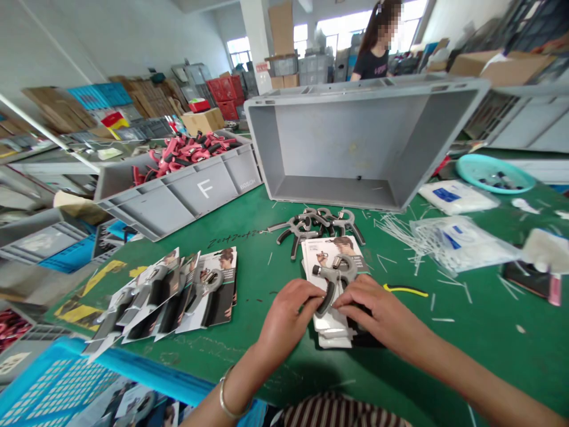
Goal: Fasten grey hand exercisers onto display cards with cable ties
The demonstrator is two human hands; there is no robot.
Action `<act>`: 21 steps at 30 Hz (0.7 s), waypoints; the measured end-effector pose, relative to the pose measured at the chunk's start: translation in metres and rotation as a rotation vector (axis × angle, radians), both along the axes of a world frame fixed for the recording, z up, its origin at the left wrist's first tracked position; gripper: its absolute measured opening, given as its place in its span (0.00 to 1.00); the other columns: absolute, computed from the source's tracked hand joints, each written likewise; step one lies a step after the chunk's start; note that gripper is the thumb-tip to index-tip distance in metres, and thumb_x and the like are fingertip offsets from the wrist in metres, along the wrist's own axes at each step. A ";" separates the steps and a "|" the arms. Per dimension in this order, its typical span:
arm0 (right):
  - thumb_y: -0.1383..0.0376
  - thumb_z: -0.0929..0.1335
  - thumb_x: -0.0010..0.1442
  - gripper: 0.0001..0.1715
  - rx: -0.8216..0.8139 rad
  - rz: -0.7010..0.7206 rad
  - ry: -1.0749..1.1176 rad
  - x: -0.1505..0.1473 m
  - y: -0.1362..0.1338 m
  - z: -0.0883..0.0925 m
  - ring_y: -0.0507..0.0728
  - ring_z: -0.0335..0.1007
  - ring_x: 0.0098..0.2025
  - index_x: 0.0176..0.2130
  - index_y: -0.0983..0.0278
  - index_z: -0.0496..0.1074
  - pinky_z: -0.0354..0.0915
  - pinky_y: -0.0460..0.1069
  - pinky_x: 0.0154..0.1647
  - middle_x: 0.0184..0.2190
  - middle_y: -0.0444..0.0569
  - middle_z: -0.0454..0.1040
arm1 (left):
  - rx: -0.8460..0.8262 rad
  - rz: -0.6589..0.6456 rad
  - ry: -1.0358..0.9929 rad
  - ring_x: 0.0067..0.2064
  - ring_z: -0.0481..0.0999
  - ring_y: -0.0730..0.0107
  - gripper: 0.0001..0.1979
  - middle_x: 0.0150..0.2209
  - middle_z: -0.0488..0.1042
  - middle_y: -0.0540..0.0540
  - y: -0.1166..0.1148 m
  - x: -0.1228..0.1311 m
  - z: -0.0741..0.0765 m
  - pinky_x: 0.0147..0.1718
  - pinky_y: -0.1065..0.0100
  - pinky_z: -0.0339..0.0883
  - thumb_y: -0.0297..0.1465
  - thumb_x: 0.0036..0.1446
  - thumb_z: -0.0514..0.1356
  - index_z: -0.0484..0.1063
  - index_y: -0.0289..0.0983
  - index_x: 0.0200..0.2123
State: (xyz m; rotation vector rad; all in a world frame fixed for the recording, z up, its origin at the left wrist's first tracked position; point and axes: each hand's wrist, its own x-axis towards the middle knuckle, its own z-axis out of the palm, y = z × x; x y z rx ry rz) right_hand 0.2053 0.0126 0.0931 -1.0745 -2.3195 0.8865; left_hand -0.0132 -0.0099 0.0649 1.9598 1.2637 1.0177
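From where I stand, the worker has both hands over a stack of cards (331,333) on the green table (255,261), with a grey and black hand grip (331,274) lying on the top card. The left hand (296,305), a bracelet (223,398) on its wrist, has its fingertips closed on one black handle of that hand grip. The right hand (377,305) is bent in at the other side, thumb and finger drawn close together; whether anything thin is pinched there I cannot tell. Just beyond the stack sits a small heap of loose grips (296,228), and behind those a big grey bin (329,139) rests on its side. Left of the stack, carded grips (208,290) lie overlapping in a row; farther off that way stands a grey crate (178,201) full of pink grips (186,151). To the stack's right I see a yellow and black tool (405,290), scattered white ties (402,237) and a clear bag (464,243). Well beyond the stack, past the bin, is another person (374,64).
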 end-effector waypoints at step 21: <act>0.63 0.65 0.68 0.09 0.276 -0.056 -0.272 -0.005 0.005 -0.014 0.61 0.65 0.42 0.35 0.62 0.71 0.61 0.56 0.46 0.34 0.49 0.74 | -0.292 0.098 -0.410 0.39 0.73 0.69 0.05 0.37 0.76 0.48 0.000 0.009 -0.026 0.41 0.70 0.67 0.32 0.58 0.65 0.77 0.39 0.38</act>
